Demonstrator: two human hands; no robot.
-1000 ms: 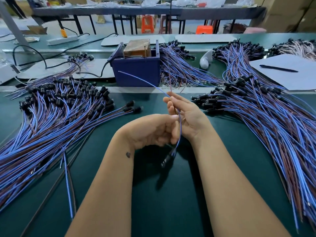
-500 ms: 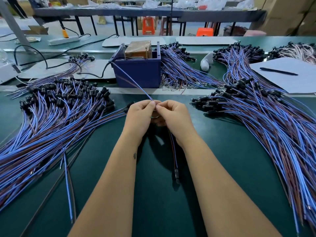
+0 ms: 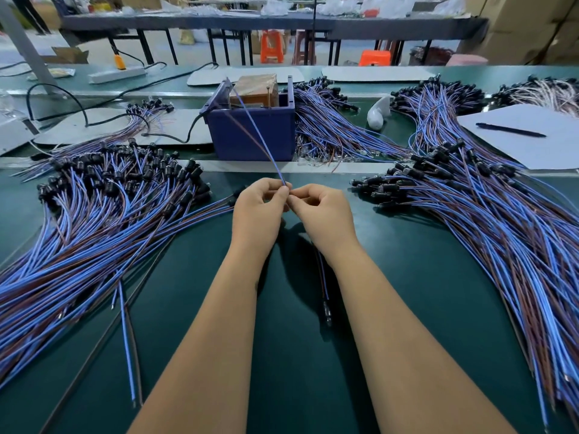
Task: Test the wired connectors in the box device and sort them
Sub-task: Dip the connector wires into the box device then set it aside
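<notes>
My left hand (image 3: 257, 211) and my right hand (image 3: 322, 214) meet over the green mat, both pinching one wired connector. Its blue and brown wires (image 3: 253, 130) rise from my fingertips up to the top of the blue box device (image 3: 250, 133). The black connector end (image 3: 326, 311) hangs below my right wrist, close to the mat. A big pile of blue and brown wired connectors (image 3: 94, 214) lies to the left. Another pile (image 3: 485, 214) spreads to the right.
More wired connectors (image 3: 332, 126) lie right of the box. A white sheet (image 3: 529, 142) with a pen (image 3: 510, 130) sits at far right. A black cable (image 3: 84, 114) runs into the box from the left. Loose wires (image 3: 127, 339) lie near my left forearm.
Both hands moved away from me toward the box and came together on the wire. The wire tips went from free in the air to the top of the box.
</notes>
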